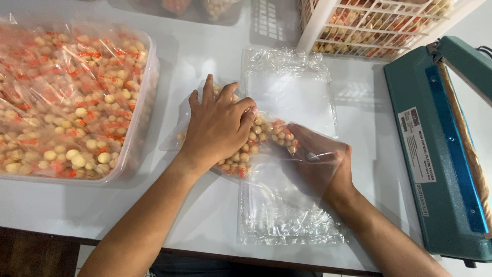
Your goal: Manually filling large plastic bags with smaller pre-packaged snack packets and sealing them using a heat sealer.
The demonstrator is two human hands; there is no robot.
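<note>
Left hand (218, 125) presses small clear packets of pale round snacks (256, 141); right hand (320, 164), inside the large clear plastic bag (287, 205), grips them — best drawn in together, mouth wide.

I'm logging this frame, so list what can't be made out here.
Head view only:
- Right hand: inside the clear bag, blurred by glare.
- Snack packets: partly covered by the left hand.
- Heat sealer: cut off by the right edge.
- White basket: cut off by the top edge.
</note>
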